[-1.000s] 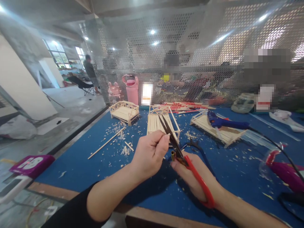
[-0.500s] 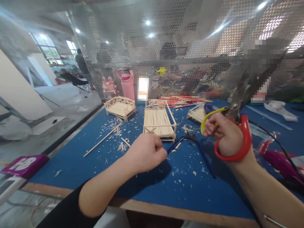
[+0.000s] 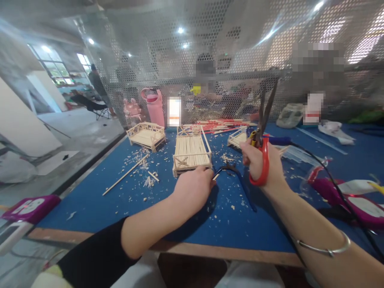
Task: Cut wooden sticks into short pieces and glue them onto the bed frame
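My right hand (image 3: 260,165) grips red-handled scissors (image 3: 263,132), blades pointing up and slightly apart, above the blue table (image 3: 120,208). My left hand (image 3: 194,190) is closed low over the table, its fingertips beside the near corner of a small wooden-stick bed frame (image 3: 191,151) and next to dark pliers (image 3: 232,171) lying on the cloth. What the left fingers pinch is hidden. A silver bangle (image 3: 325,249) circles my right wrist.
Two more stick furniture models (image 3: 146,135) (image 3: 238,138) stand farther back, with a long loose stick (image 3: 124,176) and wood chips scattered around. A blue glue gun (image 3: 277,141) with black cable lies right. Pink bottle (image 3: 153,107) and a perforated screen stand behind; people work beyond it.
The right hand swung the scissors from a raised tilt to upright and moved left and lower. The left hand slid forward to the bed frame's corner. The camera view shifted slightly.
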{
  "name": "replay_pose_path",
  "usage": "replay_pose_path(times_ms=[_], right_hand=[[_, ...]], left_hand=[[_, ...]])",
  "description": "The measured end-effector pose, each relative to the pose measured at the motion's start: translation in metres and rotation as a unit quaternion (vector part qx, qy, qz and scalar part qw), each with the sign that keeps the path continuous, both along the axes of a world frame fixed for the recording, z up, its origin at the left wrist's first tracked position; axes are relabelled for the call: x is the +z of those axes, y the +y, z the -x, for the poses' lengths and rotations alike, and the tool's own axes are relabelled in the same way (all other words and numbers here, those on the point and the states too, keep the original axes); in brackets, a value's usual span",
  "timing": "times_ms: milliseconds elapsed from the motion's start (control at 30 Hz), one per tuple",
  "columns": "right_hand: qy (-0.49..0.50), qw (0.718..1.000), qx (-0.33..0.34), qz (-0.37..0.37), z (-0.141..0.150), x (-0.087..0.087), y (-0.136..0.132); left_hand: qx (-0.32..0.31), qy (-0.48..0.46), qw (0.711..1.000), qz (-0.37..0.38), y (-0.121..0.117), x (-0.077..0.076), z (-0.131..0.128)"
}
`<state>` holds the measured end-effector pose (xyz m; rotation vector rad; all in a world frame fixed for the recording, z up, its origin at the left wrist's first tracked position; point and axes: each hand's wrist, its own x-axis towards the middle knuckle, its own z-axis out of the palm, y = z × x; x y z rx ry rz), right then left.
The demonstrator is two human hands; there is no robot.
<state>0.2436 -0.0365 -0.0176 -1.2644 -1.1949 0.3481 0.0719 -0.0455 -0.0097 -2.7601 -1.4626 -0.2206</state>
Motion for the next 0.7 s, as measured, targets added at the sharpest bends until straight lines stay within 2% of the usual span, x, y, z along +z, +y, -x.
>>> replay_pose_path(times_ms=[200,300,500,700], right_hand=[[0.007,0.999,-0.032,0.011,0.007,0.008,-0.004],[0.008,0.999,-0.03,0.007,0.009,0.011,-0.006],[0.001,1.0,-0.018,-0.006,0.012,0.013,-0.01],[-0.007,1.0,-0.013,-0.013,0.011,0.01,-0.011]], left_hand=[[0.023,0.047,0.998,0.024,0.007,-0.003,-0.033],[0.035,0.052,0.998,0.026,0.005,-0.002,-0.039],[0.019,0.052,0.998,0.02,-0.003,-0.002,-0.044],[0.031,0.05,0.998,0.03,0.002,-0.005,-0.05]])
